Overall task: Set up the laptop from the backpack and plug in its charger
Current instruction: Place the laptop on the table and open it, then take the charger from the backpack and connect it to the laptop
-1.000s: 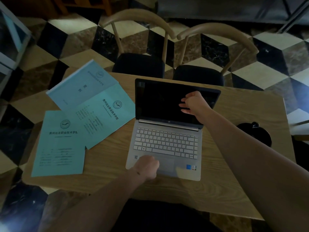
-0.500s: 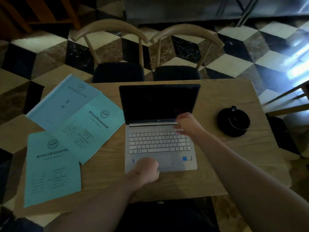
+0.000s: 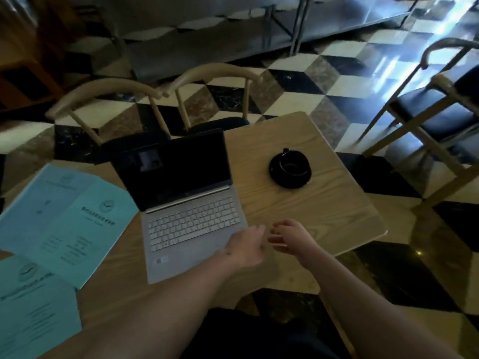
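The silver laptop (image 3: 189, 203) sits open at centre frame on the wooden table (image 3: 311, 203), screen dark. Both hands hang empty at its lower-right corner, the left hand (image 3: 246, 248) loosely open, the right hand (image 3: 290, 235) half curled. No charger or backpack shows, so plugging in seems left.

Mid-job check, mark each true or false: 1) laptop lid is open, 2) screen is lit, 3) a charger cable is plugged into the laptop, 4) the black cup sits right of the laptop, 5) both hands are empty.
1) True: the laptop is open on the table.
2) False: the screen is dark.
3) False: no cable or charger is visible.
4) True: the black cup stands on its saucer right of the laptop.
5) True: the left hand and right hand hold nothing.
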